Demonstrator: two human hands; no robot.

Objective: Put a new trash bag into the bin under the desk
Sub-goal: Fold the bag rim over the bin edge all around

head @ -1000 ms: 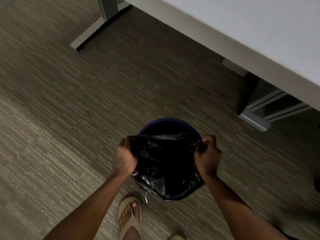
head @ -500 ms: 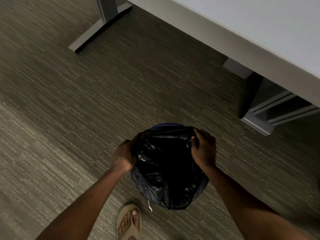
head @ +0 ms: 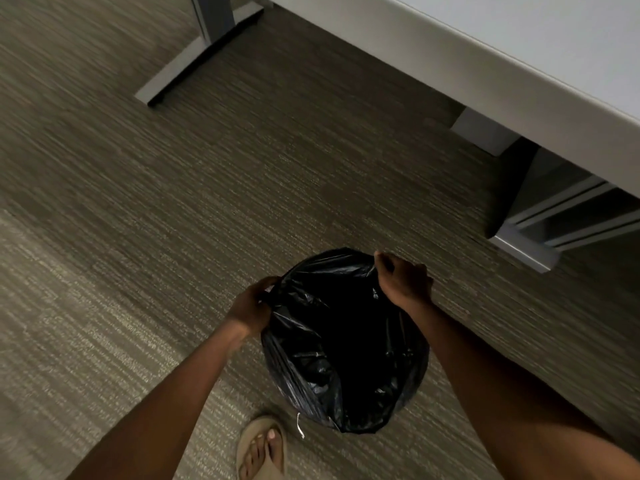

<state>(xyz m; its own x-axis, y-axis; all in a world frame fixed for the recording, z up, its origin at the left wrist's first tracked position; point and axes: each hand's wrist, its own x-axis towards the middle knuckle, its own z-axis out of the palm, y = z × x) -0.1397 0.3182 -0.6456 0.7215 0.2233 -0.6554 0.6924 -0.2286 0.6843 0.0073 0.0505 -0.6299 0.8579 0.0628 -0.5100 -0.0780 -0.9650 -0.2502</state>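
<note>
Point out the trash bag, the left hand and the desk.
trash bag (head: 341, 341), head view, its dark open middle.
left hand (head: 250, 308), head view, back of the hand.
desk (head: 519, 84), head view, its front edge.

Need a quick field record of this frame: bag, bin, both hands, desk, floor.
bag: black trash bag, mouth stretched open, draped over the bin
bin: fully covered by the bag in this view, rim not visible
left hand: left hand gripping the bag's left edge
right hand: right hand gripping the bag's far right edge
desk: grey desk at upper right; bag stands on open floor in front of it, not under it
floor: grey-brown carpet
other: sandalled foot beside the bag
</note>
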